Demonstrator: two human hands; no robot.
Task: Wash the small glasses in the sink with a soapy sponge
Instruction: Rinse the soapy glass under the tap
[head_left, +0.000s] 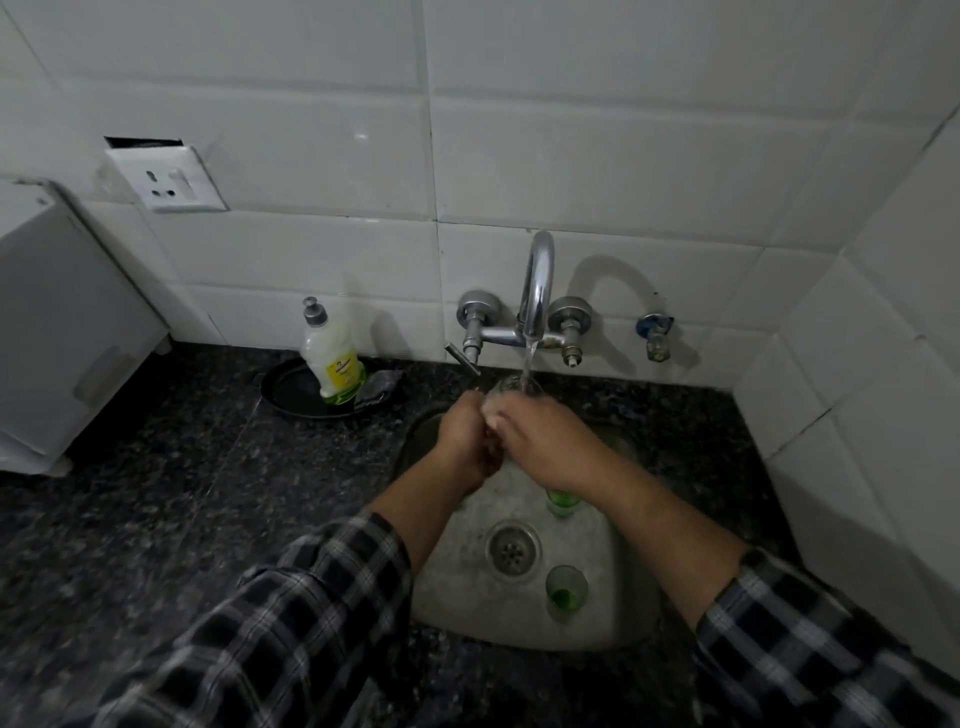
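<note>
Clasping clear glass (511, 387) under tap stream; left hand (467, 441) grip closed; right hand (545, 441) wrapped round glass.

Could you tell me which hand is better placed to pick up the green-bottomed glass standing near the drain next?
Probably the right hand: the small green-bottomed glass stands right of the round metal drain, under the right forearm. Both hands currently hold a clear glass under the tap stream.

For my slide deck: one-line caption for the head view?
Both hands, left and right, rinse a small clear glass under the running chrome tap.
</note>
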